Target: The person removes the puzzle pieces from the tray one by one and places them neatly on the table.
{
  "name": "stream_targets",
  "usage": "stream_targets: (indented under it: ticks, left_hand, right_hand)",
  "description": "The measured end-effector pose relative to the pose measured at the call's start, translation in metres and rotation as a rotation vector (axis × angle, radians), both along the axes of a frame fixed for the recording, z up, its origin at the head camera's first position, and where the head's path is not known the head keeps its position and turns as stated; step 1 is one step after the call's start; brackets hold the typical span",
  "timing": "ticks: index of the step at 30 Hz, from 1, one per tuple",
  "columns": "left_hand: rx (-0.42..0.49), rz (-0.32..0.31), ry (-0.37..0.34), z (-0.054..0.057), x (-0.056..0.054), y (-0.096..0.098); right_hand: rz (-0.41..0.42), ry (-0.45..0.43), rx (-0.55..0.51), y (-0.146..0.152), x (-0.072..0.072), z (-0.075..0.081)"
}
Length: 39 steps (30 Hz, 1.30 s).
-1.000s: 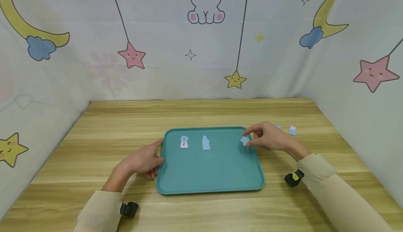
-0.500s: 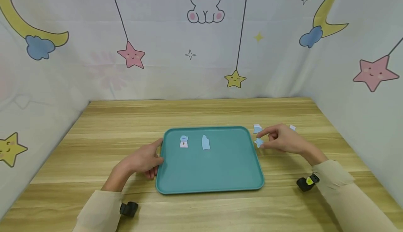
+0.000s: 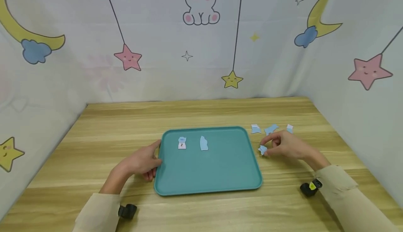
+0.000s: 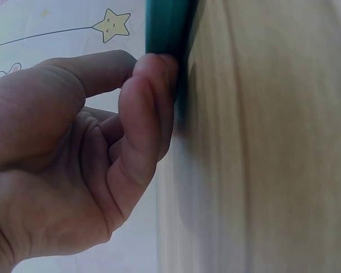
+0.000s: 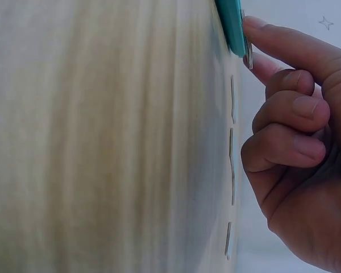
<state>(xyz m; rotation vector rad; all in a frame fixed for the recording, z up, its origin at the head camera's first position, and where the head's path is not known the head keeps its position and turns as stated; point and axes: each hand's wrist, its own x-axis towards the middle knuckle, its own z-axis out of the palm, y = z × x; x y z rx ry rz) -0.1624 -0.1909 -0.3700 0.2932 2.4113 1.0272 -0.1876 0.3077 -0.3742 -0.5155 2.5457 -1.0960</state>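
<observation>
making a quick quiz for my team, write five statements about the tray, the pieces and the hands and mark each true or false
1. The left hand touches the tray. True.
2. Three pieces lie on the tray. False: two do, a blue-and-white piece and a plain light-blue piece.
3. The right hand pinches a small piece. True.
4. That small piece is over the tray's middle. False: the head view shows it just past the tray's right edge.
5. Three other pieces lie on the table. True.
</observation>
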Motion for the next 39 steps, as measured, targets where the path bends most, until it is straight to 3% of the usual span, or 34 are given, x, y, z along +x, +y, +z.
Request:
stream_targets:
  ticks: [19,31,39]
  left_hand:
    - [0.001,-0.011,0.006,-0.003,0.000,-0.001]
    - [-0.002,-0.009,0.006,-0.001,0.001,-0.001]
    - [0.005,-0.012,0.004,-0.002,0.001,-0.002]
  right_hand:
    - [-0.016,0.028,0.053,0.001,0.001,-0.011]
    - [-0.036,0.086,-0.041,-0.019,-0.006,0.021]
    - [-0.001,0.043,-0.124,-0.044,-0.011,0.029]
